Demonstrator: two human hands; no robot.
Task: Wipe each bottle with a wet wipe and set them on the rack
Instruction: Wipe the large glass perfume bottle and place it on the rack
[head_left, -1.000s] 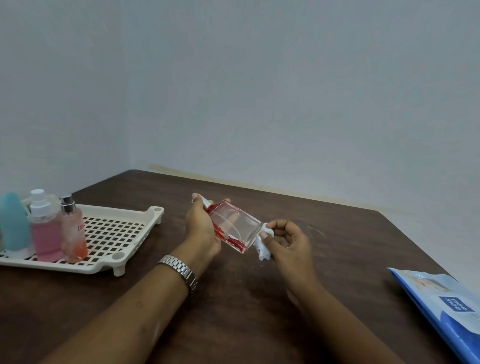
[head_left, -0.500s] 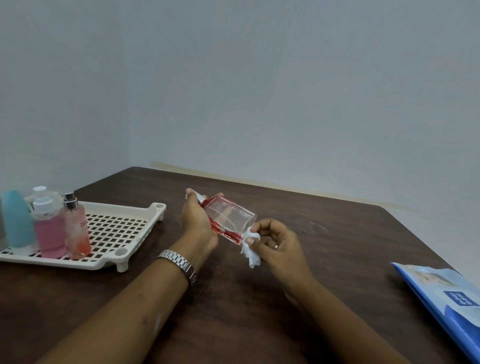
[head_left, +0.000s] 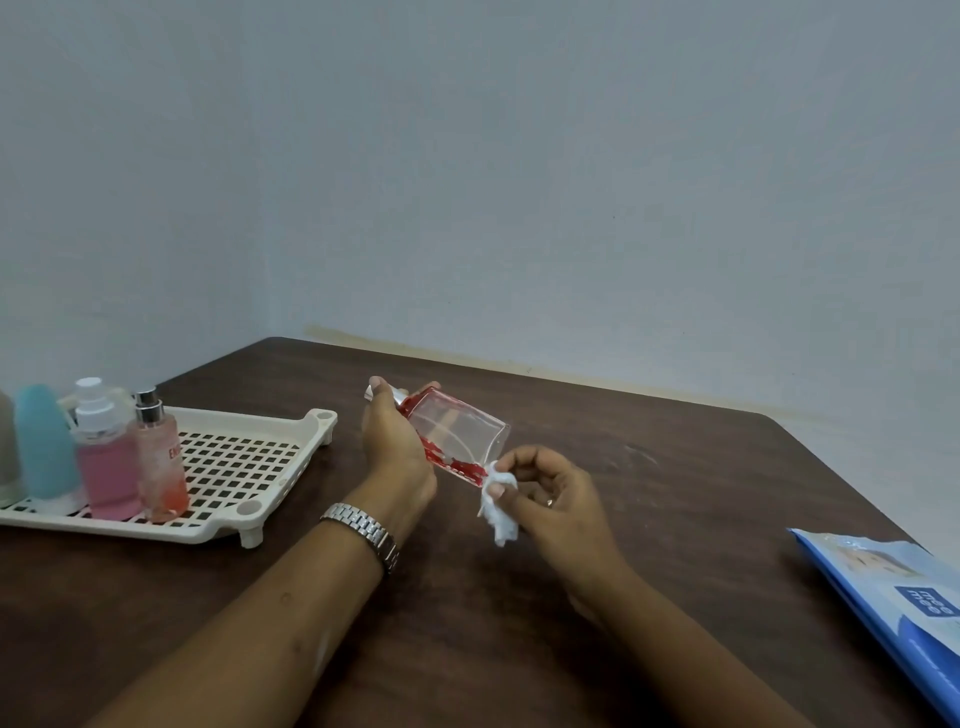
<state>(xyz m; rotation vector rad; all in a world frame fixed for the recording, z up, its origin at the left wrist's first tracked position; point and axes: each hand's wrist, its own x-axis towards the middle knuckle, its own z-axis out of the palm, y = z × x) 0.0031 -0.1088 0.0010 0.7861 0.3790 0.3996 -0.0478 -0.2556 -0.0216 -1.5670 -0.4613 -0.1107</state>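
My left hand grips a clear square glass bottle with red liquid, tilted on its side above the table, its cap end hidden behind my fingers. My right hand pinches a crumpled white wet wipe against the bottle's lower right corner. The cream slotted rack stands at the left. On its left part stand a teal bottle, a pink spray bottle and a slim peach bottle with a silver cap.
A blue pack of wet wipes lies at the table's right edge. The dark wooden table meets grey walls at the back. A grey object shows at the far left edge of the rack.
My right hand with the wipe has slid down along the bottle's end, from its upper corner to its lower corner. My left hand has kept its grip.
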